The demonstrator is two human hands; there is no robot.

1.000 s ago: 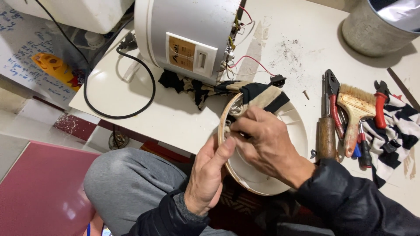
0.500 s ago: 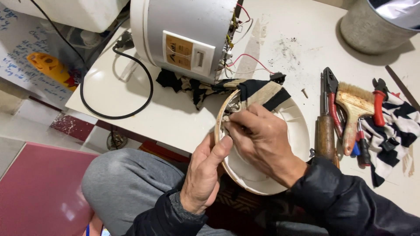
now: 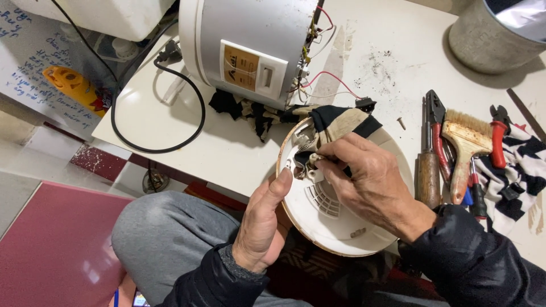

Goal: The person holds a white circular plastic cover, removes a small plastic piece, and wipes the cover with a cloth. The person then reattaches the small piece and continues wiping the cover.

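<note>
Your left hand (image 3: 263, 223) grips the near left rim of the round white plastic base plate (image 3: 341, 219), thumb up along its edge and the other fingers curled underneath where you cannot see them. The plate sits at the front edge of the white table (image 3: 239, 145), partly overhanging your lap, and its far half is covered by your right hand (image 3: 367, 182) and the cloth. Your right hand pinches a dark and tan rag (image 3: 335, 122) between thumb and fingertips, pressing it against the plate's upper left part near a small metal fitting; what lies under the rag is hidden. Behind the plate the white appliance body (image 3: 250, 45) lies on its side, its top cut off by the frame, thin wires (image 3: 330, 79) trailing from its open end. A black power cord (image 3: 170, 113) loops to the left. To the right lie pliers (image 3: 435, 122), a wooden-handled tool (image 3: 427, 176) and a paintbrush (image 3: 466, 145), beside a striped cloth (image 3: 520, 170) partly out of view.
</note>
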